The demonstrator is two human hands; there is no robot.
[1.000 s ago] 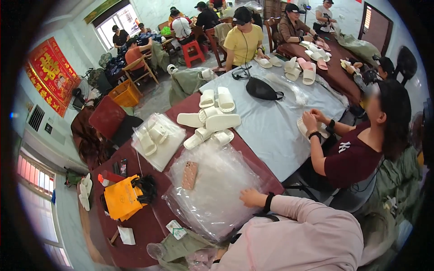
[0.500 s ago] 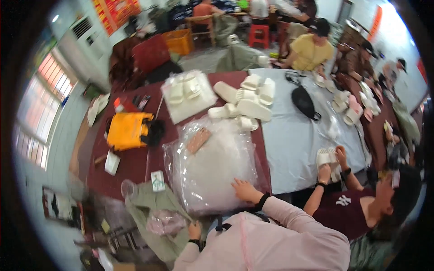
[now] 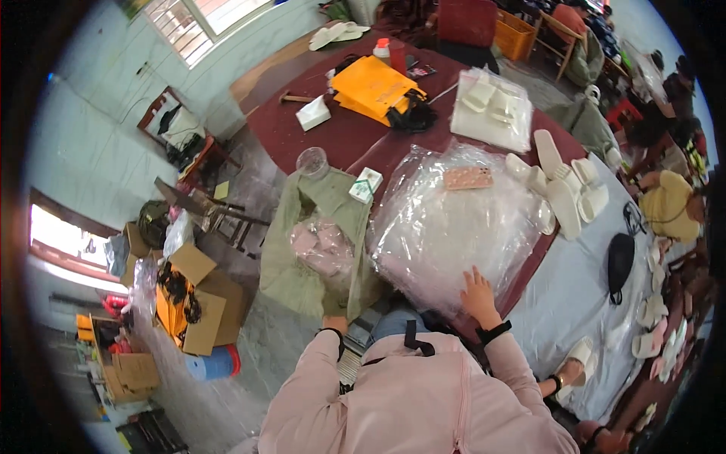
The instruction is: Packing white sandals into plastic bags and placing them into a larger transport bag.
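Note:
My right hand [image 3: 479, 292] rests with fingers spread on the near edge of a stack of clear plastic bags [image 3: 446, 234]. A pinkish patterned phone case [image 3: 467, 178] lies on the stack's far part. My left hand [image 3: 335, 324] grips the near edge of a grey-green sack [image 3: 283, 261]; its fingers are mostly hidden. Inside the sack's open mouth sit pink pieces in clear plastic [image 3: 325, 246]. Beside the stack are a small white-and-green box [image 3: 365, 185] and a clear plastic tub [image 3: 311, 162] at the sack's far edge.
White slippers [image 3: 563, 197] lie right of the stack on the dark red table [image 3: 283, 140]. Farther off are orange bags [image 3: 374, 83] and a hammer [image 3: 296, 97]. Cardboard boxes [image 3: 219, 303] and a wooden chair [image 3: 219, 216] stand at left. A co-worker's hand [image 3: 571, 371] holds a slipper.
The view has swung left, bringing the sack and the floor boxes more into sight. My right hand still lies on the bags, and my left hand stays at the sack's edge.

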